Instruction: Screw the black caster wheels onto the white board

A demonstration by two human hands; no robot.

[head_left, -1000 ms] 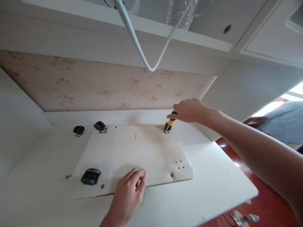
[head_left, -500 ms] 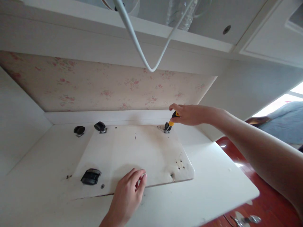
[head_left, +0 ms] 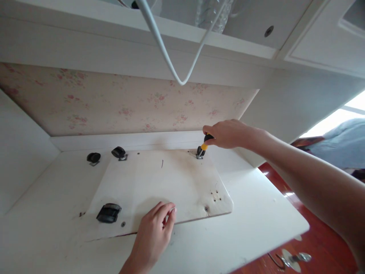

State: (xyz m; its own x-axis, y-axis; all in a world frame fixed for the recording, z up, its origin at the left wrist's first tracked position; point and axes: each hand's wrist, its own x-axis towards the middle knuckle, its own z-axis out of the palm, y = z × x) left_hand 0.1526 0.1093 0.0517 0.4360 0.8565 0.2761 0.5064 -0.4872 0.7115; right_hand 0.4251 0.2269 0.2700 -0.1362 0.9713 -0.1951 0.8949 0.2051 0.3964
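Note:
A yellow-and-black screwdriver (head_left: 204, 146) is gripped in my right hand (head_left: 224, 134), its shaft slanting down to the metal plate of a black caster wheel (head_left: 200, 152). That caster stands at the far right of a white board (head_left: 159, 182) lying on the desk. Over the board's near edge rests my left hand (head_left: 155, 232), fingers curled and thumb against them; whether anything is between them is hidden. Two more casters sit on the board, one far left (head_left: 119, 153) and one near left (head_left: 108, 213). Four-hole marks show bare at the near right corner (head_left: 216, 196).
A loose caster (head_left: 93, 158) lies on the white desk (head_left: 256, 213) left of the board. A white cable (head_left: 182, 82) hangs from the shelf above. Side panels and a flowered wall (head_left: 156, 102) enclose the desk. Metal items (head_left: 293, 258) lie on the red floor below.
The view has shifted slightly. My right hand has turned a little around the screwdriver, its wrist raised, while the tip stays at the same caster. My left hand keeps its place.

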